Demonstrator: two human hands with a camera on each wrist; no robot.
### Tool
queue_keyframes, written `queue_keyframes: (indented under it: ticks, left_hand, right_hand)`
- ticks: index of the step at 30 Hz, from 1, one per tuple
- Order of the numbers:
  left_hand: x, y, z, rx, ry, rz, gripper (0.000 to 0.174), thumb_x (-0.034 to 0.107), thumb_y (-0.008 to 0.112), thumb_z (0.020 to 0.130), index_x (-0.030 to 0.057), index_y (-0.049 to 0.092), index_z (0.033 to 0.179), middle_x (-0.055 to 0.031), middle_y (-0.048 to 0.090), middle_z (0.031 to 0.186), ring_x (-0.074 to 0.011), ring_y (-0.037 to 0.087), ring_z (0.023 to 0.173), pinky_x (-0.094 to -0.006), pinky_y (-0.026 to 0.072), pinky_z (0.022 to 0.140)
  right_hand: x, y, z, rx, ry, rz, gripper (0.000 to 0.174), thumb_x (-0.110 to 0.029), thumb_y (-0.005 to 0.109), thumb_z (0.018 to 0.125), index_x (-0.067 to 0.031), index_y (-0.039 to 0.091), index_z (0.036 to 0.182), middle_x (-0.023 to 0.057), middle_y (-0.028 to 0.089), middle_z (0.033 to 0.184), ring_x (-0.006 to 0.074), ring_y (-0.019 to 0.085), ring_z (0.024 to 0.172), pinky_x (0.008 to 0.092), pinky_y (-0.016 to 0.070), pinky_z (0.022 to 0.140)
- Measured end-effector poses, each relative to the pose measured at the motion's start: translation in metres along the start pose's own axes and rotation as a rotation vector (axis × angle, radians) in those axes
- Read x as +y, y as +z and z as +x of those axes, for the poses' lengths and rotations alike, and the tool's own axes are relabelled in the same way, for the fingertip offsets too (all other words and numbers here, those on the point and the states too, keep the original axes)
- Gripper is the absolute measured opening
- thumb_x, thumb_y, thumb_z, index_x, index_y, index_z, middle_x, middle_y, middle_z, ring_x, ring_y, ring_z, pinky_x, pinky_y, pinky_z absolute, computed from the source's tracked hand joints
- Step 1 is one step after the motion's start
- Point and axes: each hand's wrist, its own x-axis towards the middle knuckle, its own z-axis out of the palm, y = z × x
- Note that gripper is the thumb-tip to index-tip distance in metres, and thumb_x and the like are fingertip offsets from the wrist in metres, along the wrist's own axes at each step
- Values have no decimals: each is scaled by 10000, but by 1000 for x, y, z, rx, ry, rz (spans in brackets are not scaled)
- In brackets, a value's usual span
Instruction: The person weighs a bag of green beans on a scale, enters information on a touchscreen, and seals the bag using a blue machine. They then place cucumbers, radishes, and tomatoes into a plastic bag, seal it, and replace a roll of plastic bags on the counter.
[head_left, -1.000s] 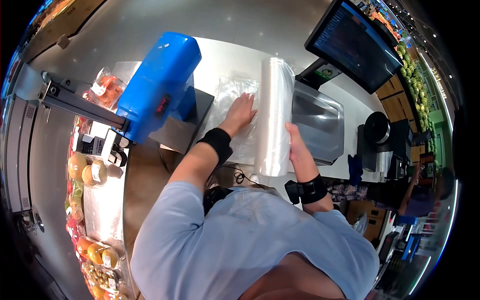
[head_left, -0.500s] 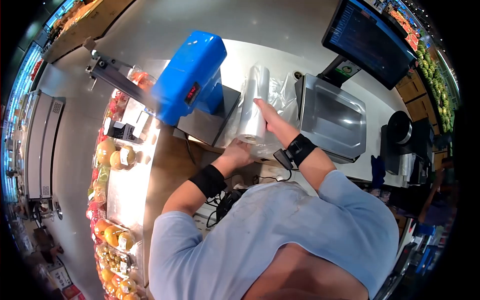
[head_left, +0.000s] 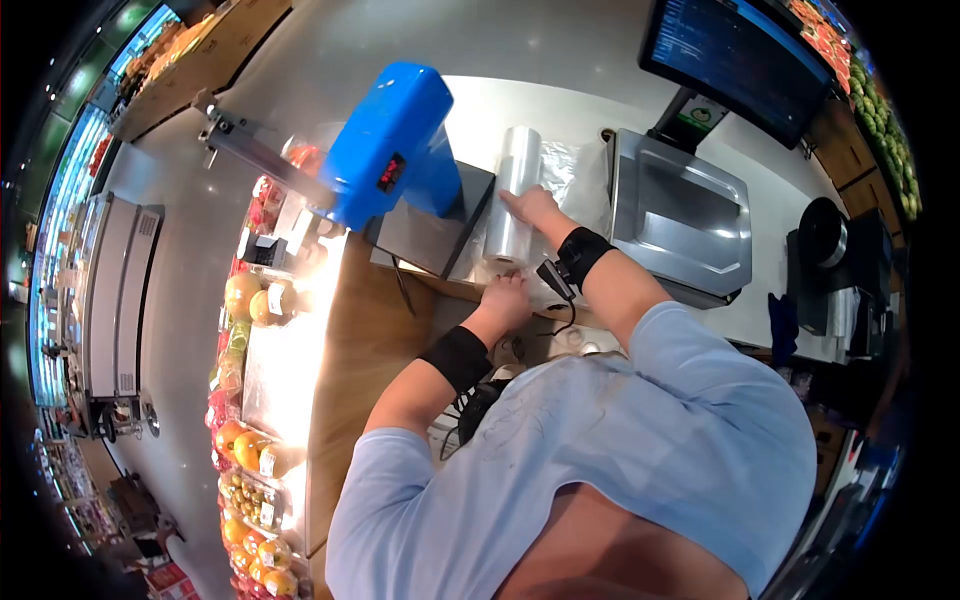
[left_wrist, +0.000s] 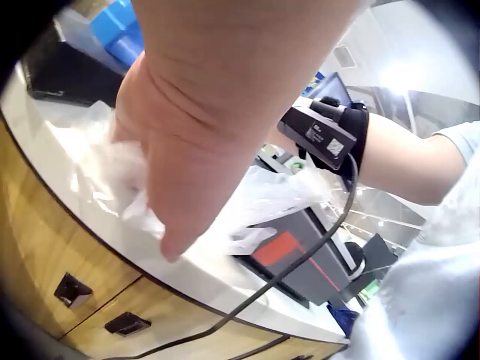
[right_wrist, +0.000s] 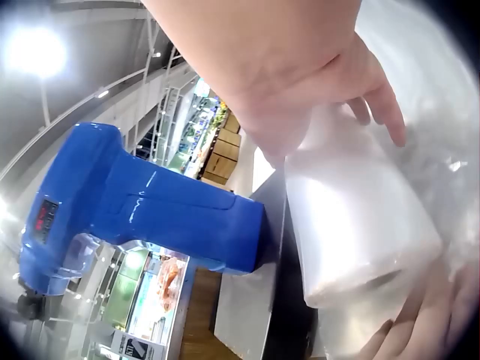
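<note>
A clear plastic roll (head_left: 517, 165) lies lengthwise on thin plastic film (head_left: 575, 185), its near end towards the counter's front edge. My right hand (head_left: 533, 208) grips it from above; in the right wrist view the thumb is on one side of the roll (right_wrist: 352, 217) and the fingers reach over the other. Just beyond the roll's near end, my left hand (head_left: 507, 300) rests on film at the counter edge. Its fingers (right_wrist: 420, 322) look loosely bent in the right wrist view. In the left wrist view crumpled film (left_wrist: 112, 172) shows around that hand, its fingertips partly hidden.
Left of the roll stands a blue device (head_left: 390, 140) with a red display. To the right are a metal scale (head_left: 680, 205), a monitor (head_left: 740, 60) and a black machine (head_left: 845, 250). Packed fruit (head_left: 250, 450) lines the far left. A cable (left_wrist: 277, 277) hangs from my right wrist.
The roll has moved left across the film, with my right hand on it. My left hand has left its flat place on the film and come back to the roll's near end.
</note>
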Motion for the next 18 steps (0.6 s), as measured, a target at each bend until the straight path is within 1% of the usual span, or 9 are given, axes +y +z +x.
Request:
queue_keyframes:
  ticks: [2, 5, 7, 8, 9, 11, 15, 16, 18]
  left_hand:
    - [14, -20, 1, -105, -49, 98, 534, 375, 607, 815, -13, 571, 1179, -200, 523, 1285, -335, 492, 1201, -440, 390, 993]
    - [23, -53, 0, -226, -17, -127, 432, 428, 586, 816, 18, 700, 895, -200, 661, 998, -369, 633, 917, -435, 501, 811]
    - [22, -66, 10, -301, 71, -118, 561, 493, 547, 850, -15, 621, 1077, -231, 636, 1051, -374, 608, 984, -450, 475, 848]
    - [23, -68, 9, -132, 183, -157, 545, 488, 564, 854, -1, 618, 1086, -220, 628, 1092, -336, 605, 1023, -445, 478, 842]
    - [25, -77, 12, -126, 247, -269, 466, 435, 596, 855, 35, 626, 1092, -183, 629, 1118, -304, 598, 1042, -415, 474, 854]
    - [28, -66, 37, -306, 397, -355, 474, 487, 556, 858, 65, 661, 1047, -182, 660, 932, -343, 624, 895, -401, 473, 831]
    - [104, -63, 49, -493, 557, -310, 499, 484, 498, 876, 24, 668, 966, -198, 660, 925, -355, 622, 868, -427, 461, 795]
    - [118, -55, 60, -547, 585, -217, 489, 470, 500, 878, 18, 668, 960, -207, 657, 926, -356, 621, 871, -429, 457, 798]
    - [136, -45, 75, -548, 650, -145, 469, 446, 502, 882, 13, 663, 965, -220, 651, 929, -354, 618, 877, -428, 453, 795]
  right_hand:
    - [16, -4, 9, 2, -145, -129, 808, -619, 558, 806, 133, 553, 1101, 301, 608, 1049, 390, 613, 988, 399, 500, 856]
    - [9, -37, -59, -57, -203, 131, 729, -568, 561, 835, 99, 552, 1131, 255, 623, 1069, 356, 624, 984, 404, 497, 840]
    - [39, -41, -73, -368, -537, 172, 539, -466, 527, 908, -14, 551, 1201, 176, 633, 1053, 258, 617, 920, 355, 487, 822]
    - [48, -51, -99, -401, -662, 308, 379, -356, 535, 931, -43, 589, 1137, 112, 644, 1000, 201, 604, 904, 337, 481, 811]
    - [47, -84, -135, -712, -401, 454, 335, -314, 570, 914, -44, 604, 1110, 91, 645, 1010, 175, 587, 934, 320, 467, 829]
    - [75, -110, -176, -439, -745, 273, 364, -312, 591, 899, -43, 580, 1145, 83, 650, 958, 163, 593, 877, 318, 470, 812]
    - [175, -142, -231, -727, -298, 476, 190, -244, 525, 929, -81, 609, 982, -28, 586, 824, 66, 525, 720, 236, 441, 627]
    - [232, -118, -227, -738, -376, 581, 170, -242, 512, 937, -97, 601, 953, -43, 575, 817, 59, 516, 710, 221, 424, 603]
    - [315, -96, -245, -628, -185, 464, 174, -223, 495, 937, -97, 615, 931, -41, 577, 776, 69, 514, 678, 242, 439, 586]
